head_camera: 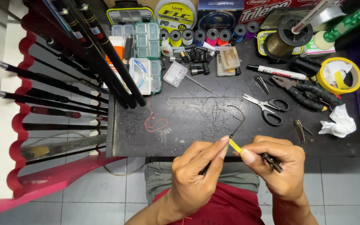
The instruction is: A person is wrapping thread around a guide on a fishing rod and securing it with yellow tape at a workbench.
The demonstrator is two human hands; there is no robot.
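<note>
A short yellow strip (235,145) slants from upper left to lower right, just below the black scissors (268,107) on the dark surface (188,125). Left hand (198,175) pinches its upper end; right hand (278,166) its lower end, also gripping a dark tool (273,162).

Round yellow-labelled line box (176,14), blue box (220,12), red package (267,10) along bench's far edge
</note>
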